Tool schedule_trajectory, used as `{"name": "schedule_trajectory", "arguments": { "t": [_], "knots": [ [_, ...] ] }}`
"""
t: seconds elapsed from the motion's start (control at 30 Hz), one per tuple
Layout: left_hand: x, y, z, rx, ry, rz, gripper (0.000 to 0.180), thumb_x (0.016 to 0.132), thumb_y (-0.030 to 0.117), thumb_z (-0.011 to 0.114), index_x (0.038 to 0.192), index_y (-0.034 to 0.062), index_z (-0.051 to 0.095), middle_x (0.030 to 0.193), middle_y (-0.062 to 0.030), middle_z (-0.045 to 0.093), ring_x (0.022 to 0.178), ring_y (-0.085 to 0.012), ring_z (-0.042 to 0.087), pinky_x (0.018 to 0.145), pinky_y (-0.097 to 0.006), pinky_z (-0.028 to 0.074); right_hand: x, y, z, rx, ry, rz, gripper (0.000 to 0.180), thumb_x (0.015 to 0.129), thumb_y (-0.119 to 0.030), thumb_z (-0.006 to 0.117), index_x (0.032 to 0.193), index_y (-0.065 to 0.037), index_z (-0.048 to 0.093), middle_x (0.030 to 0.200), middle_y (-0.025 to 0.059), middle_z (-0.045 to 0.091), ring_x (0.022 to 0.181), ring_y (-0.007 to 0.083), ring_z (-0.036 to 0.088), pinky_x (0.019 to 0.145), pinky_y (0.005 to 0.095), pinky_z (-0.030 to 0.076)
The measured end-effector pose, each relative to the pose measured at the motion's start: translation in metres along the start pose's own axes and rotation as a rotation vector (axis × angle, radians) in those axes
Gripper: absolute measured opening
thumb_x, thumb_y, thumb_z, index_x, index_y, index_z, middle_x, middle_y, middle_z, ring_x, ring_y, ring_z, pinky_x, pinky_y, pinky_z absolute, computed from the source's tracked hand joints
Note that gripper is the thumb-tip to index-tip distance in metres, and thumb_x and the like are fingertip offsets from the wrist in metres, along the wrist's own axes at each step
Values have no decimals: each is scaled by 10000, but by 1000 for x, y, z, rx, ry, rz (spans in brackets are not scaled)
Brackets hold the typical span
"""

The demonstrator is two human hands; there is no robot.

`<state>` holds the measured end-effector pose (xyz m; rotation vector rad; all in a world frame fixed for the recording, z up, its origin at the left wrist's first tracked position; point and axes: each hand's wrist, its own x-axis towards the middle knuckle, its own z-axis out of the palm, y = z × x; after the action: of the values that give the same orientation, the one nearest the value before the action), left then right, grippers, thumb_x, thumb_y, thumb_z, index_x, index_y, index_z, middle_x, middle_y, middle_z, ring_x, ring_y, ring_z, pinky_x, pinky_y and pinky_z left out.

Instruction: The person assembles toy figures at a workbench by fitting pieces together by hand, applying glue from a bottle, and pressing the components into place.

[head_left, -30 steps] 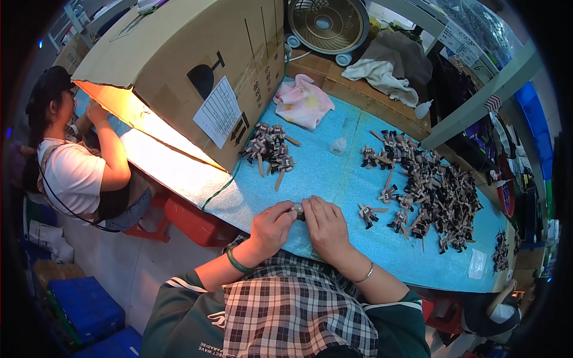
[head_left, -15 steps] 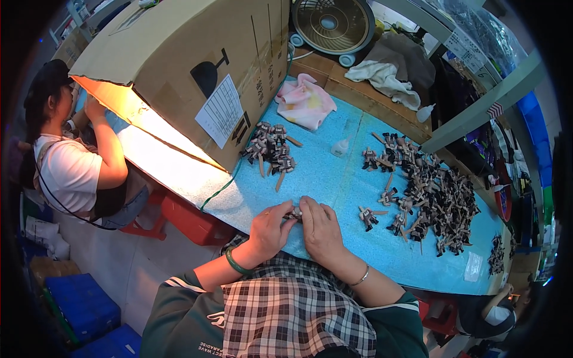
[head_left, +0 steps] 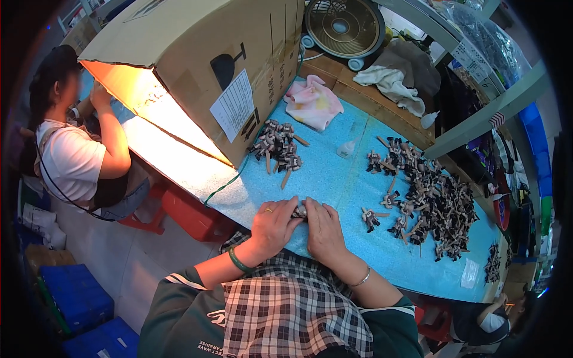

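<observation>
A small dark figurine [head_left: 300, 211] sits pinched between the fingertips of the left hand [head_left: 273, 225] and right hand [head_left: 324, 230], low over the blue mat [head_left: 334, 179]. It looks fiddly; a loosened pinch could drop it among the loose pile [head_left: 433, 203] right of the fingers.

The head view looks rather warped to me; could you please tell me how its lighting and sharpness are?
Head view: fisheye bends the blue table edge, corners black; warm glare under the cardboard box flap; both hands, left hand and right hand, are fairly sharp, the small piece between them too tiny to resolve.
</observation>
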<state>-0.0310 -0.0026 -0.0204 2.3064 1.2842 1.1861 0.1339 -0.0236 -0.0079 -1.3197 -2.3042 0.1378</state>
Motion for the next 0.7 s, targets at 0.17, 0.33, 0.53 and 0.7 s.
{"name": "schedule_trajectory", "arguments": {
  "t": [0.17, 0.33, 0.53, 0.7],
  "knots": [
    [1, -3, 3, 87, -15, 132, 503, 730, 117, 723, 1197, 12, 569, 961, -73, 642, 859, -221, 611, 751, -354, 471, -1, -1, 5, -60, -1, -12, 577, 767, 6, 526, 1314, 107, 373, 1227, 215, 548, 1153, 317, 538, 978, 454, 366],
    [0, -5, 3, 57, -45, 125, 526, 732, 121, 727, 1214, 1, 556, 969, -67, 644, 899, -207, 620, 757, -346, 472, -1, 4, 5, 221, 13, 133, 540, 776, -35, 533, 1284, 99, 410, 1233, 200, 548, 1160, 310, 537, 975, 451, 367],
    [-2, -7, 4, 25, -21, 128, 526, 738, 120, 731, 1217, -1, 551, 1026, -87, 651, 932, -204, 625, 771, -341, 471, 5, -6, 3, -112, -29, 40, 493, 773, -28, 538, 1245, 72, 443, 1237, 200, 539, 1186, 322, 515, 970, 458, 368],
    [-3, -8, 7, 19, -43, 95, 511, 737, 123, 734, 1197, -6, 553, 1039, -103, 647, 957, -228, 618, 809, -376, 462, 5, -1, 6, -58, 12, 83, 486, 781, -30, 541, 1242, 82, 438, 1254, 204, 527, 1176, 326, 518, 958, 458, 381]
  ]
}}
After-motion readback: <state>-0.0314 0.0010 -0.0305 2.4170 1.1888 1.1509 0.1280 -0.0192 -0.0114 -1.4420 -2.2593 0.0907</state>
